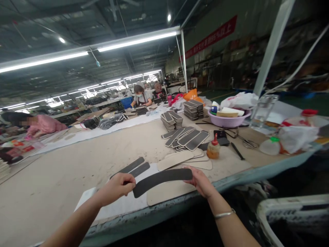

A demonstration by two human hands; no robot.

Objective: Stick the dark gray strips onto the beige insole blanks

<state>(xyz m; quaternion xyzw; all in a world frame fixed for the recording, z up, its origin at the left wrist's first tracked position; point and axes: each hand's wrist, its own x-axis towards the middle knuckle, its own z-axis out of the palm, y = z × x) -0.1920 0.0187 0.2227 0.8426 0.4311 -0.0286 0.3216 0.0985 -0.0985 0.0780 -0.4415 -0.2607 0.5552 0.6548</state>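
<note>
Both my hands hold one long dark grey strip (164, 179) just above the near table edge. My left hand (118, 187) pinches its left end, fingers closed. My right hand (199, 180) grips its right end, fingers curled. Under the strip lies a beige board piece (167, 193) on a white sheet (123, 206). Two more dark strips (133, 167) lie on the table just beyond my left hand. Beige pieces (185, 159) sit beyond my right hand.
Stacks of dark padded pieces (186, 137) lie mid-table, with an orange glue bottle (213, 148), scissors (244, 140), a purple basin (227, 120) and bottles (269, 145) to the right. Other people work at the far end (140, 96) and far left (38, 123). A white bin rim (293, 212) is lower right.
</note>
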